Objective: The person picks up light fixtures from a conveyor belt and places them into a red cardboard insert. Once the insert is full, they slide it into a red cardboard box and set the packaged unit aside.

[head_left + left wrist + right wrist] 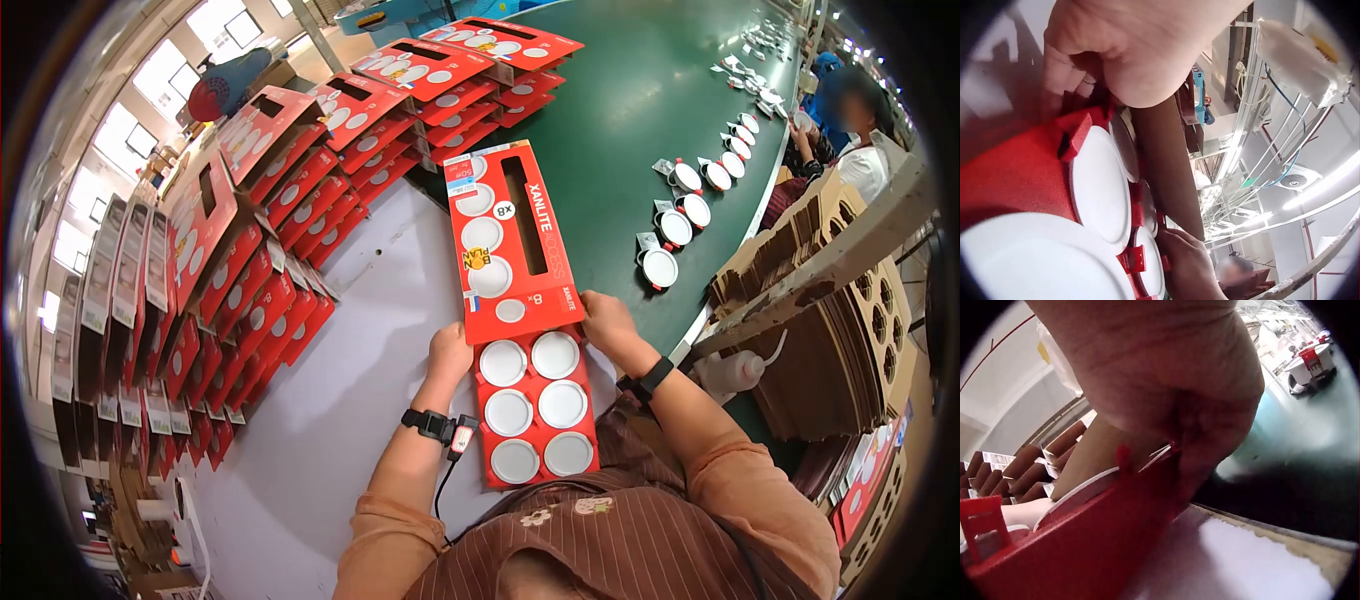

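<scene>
Clearly left fingers (pixel 1057 78), right fingers (pixel 597 305) grip red tray (pixel 537 432); 6 white discs (pixel 508 412) outside carton (pixel 530 288)

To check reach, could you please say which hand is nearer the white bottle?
Right: the right hand is beside the red box, toward the white bottle; the left hand is across the box, farther.

Factory packing line, stacked red cartons (pixel 365 108), long green belt (pixel 600 110), bright tube lights (pixel 1319 189)
</scene>
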Tool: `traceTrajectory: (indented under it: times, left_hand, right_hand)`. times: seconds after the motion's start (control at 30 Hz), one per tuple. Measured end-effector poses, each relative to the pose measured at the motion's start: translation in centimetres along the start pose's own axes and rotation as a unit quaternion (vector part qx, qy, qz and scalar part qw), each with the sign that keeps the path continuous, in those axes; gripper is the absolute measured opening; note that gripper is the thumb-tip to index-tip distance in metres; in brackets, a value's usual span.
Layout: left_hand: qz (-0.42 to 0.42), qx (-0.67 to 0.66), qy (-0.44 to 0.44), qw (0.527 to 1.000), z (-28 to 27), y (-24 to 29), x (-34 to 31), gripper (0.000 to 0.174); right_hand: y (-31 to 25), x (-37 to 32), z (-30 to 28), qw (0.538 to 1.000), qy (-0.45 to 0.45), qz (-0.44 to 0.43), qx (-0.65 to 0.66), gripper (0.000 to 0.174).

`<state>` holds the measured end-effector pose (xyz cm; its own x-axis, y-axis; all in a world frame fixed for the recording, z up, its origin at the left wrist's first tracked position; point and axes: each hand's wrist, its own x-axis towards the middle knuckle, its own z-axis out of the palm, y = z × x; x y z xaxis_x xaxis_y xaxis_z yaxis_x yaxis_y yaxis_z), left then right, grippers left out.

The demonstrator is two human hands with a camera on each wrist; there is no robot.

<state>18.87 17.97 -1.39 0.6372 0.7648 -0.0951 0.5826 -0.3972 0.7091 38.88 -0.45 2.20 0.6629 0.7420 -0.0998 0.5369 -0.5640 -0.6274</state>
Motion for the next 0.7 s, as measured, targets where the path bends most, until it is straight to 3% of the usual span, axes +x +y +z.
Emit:
traceTrajectory:
  times: [0.13,0.2,0.23,0.3,0.33,0.4,0.43,0.5,0.53,0.6,0.63,0.7]
  left_hand:
    - [-0.024,-0.033,0.005,0.999,-0.4,-1.0,-1.4,0.045]
    - [0.081,0.056,0.034,0.995,0.1,-2.5,-0.7,0.045]
    - [0.081,0.055,0.038,0.994,0.2,-3.1,-0.4,0.045]
    - [-0.062,-0.039,-0.043,0.996,0.2,-3.9,0.3,0.037]
    - [-0.06,-0.04,-0.04,0.997,-1.0,-1.7,-0.7,0.037]
    - [0.011,0.109,0.065,0.992,-2.8,2.2,-2.7,0.028]
    - [0.012,0.108,0.066,0.992,-2.6,2.2,-2.5,0.028]
    - [0.201,0.002,0.128,0.971,-2.2,1.9,-1.9,0.039]
    - [0.202,0.001,0.13,0.971,-2.2,1.7,-1.6,0.039]
    - [0.242,0.038,0.024,0.969,-2.4,1.6,-1.1,0.043]
    - [0.242,0.037,0.026,0.969,-2.6,1.5,-0.9,0.043]
    - [0.223,-0.055,-0.009,0.973,-3.1,1.4,-0.7,0.036]
  right_hand:
    - [0.1,-0.3,1.2,0.993,-0.044,0.039,0.104,0.032]
    - [0.5,-0.4,3.1,0.99,0.047,-0.032,0.131,0.035]
    - [0.5,-0.5,4.0,0.992,0.038,-0.019,0.119,0.042]
    - [0.5,-1.0,4.5,0.988,-0.022,0.041,0.147,0.05]
    - [0.2,-1.5,4.4,0.988,-0.019,0.037,0.146,0.05]
    - [-0.2,-2.4,4.2,0.983,-0.073,0.069,0.151,0.052]
    - [-0.5,-2.7,4.2,0.984,-0.072,0.068,0.15,0.052]
    - [-0.9,-3.0,4.3,0.982,-0.063,0.074,0.164,0.048]
    - [-1.3,-3.1,4.3,0.983,-0.05,0.068,0.162,0.044]
    - [-1.7,-2.9,4.4,0.984,-0.042,0.059,0.164,0.043]
    - [-1.9,-2.7,4.4,0.984,-0.035,0.052,0.168,0.043]
    - [-2.0,-2.4,4.4,0.985,-0.037,0.044,0.162,0.042]
